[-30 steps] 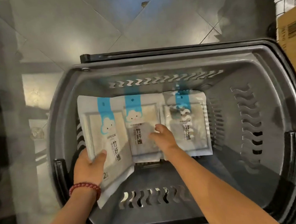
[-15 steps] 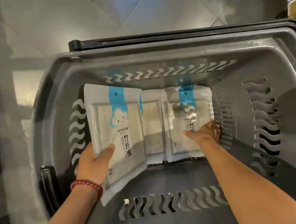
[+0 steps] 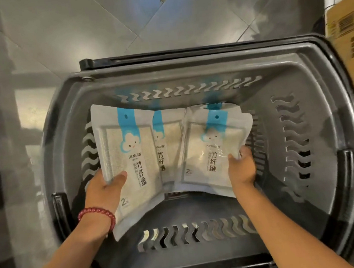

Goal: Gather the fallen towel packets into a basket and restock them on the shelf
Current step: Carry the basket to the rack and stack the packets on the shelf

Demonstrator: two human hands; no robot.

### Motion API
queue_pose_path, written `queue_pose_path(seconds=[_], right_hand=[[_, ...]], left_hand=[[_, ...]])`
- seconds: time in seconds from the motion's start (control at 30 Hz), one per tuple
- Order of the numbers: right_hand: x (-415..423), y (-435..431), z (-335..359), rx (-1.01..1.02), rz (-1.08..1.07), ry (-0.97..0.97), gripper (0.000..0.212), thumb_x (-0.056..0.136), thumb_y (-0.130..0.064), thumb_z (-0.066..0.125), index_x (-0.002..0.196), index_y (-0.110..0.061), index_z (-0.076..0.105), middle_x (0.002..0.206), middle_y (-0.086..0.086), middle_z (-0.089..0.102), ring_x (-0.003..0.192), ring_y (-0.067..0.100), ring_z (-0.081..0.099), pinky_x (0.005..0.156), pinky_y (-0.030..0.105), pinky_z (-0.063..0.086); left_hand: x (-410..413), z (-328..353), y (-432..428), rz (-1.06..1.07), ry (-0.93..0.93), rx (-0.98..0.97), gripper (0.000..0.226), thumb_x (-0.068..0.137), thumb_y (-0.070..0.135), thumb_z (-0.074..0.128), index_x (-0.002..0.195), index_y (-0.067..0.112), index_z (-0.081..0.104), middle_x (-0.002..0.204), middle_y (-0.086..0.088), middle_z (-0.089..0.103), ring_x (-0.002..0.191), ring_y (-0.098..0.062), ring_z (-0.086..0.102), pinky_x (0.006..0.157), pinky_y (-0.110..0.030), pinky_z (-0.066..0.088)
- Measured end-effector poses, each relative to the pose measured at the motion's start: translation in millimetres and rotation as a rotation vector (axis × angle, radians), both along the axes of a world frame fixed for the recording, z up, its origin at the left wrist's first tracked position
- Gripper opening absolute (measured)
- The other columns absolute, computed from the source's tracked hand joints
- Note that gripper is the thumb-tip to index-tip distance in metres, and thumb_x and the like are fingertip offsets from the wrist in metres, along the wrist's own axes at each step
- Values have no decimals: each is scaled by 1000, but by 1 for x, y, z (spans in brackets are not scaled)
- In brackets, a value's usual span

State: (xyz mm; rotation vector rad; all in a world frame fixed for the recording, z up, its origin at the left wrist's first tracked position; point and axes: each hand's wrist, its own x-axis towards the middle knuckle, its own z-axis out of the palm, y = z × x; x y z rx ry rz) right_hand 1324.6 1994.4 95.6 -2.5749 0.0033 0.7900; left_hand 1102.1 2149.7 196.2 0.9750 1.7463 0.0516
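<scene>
Over the left half of the basket (image 3: pixel 187 67): our left hand (image 3: pixel 106 190) grips the left packet (image 3: pixel 129 160) at its lower edge, thumb on the printed face and fingers behind; a red bead bracelet (image 3: pixel 96 215) sits on that wrist
Left tilt: this packet is raised and slanted inside the basket, its near corner hanging low past the wrist
Centre: the middle packet (image 3: pixel 168 139) lies between the other two, partly covered by the left one; neither hand holds it
Right of centre: the right packet (image 3: pixel 214 147) is lifted and tilted; layered edges along its right side suggest more than one packet there, but we cannot count them
Right grip: our right hand (image 3: pixel 242 166) is closed round its lower right corner, thumb on the front
Far right: a cardboard box (image 3: pixel 347 31) stands outside the basket, beside its rim
Slip risk: the film looks glossy and each hand has only a corner, so we judge a packet could slide free and drop
Stack risk: if several packets are in the right hand, the lower ones could fan out and fall
Loose-packet risk: the middle packet could be dragged askew or left behind
Packet print: a smiling cloud under a blue strip with a hang hole, "yunlei" with 云蕾, large 竹纤维, a "2" near the bottom; smaller print is too fine to read
Box print: a barcode and dark marks, unreadable
</scene>
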Motion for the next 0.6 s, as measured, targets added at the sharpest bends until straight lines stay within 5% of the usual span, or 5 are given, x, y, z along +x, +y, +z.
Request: queue_pose_path(seconds=[0.17, 0.3, 0.4, 0.6], right_hand=[[-4, 2, 41, 300, -62, 163, 23, 88, -1, 58, 99, -20, 55, 106, 9, 65, 94, 21, 62, 80, 32, 51], [-15, 7, 68, 476, -84, 319, 27, 88, 5, 55, 94, -21, 59, 95, 4, 68, 85, 13, 68, 67, 23, 55], [-31, 12, 82, 596, -79, 387, 27, 89, 7, 53, 96, -17, 60, 87, -4, 71, 79, 3, 68, 62, 16, 52], [-68, 32, 85, 605, -90, 593, 25, 90, -1, 56, 96, -26, 59, 95, -6, 70, 85, 3, 67, 66, 16, 53]], left_hand=[[3, 16, 3, 20, 25, -75, 33, 91, 15, 58, 124, 16, 55, 120, -8, 61, 102, -25, 56, 82, -35, 44], [13, 26, 5, 39, -10, -162, 13, 90, 15, 59, 100, 23, 59, 92, -2, 63, 77, -19, 60, 64, -31, 48], [17, 30, 3, 12, -28, -228, 6, 89, 20, 60, 94, 24, 60, 89, 0, 66, 81, -22, 62, 67, -36, 49], [14, 35, -3, 67, -95, -274, 22, 75, 23, 73, 95, 24, 64, 86, -4, 72, 84, -26, 67, 67, -39, 51]])
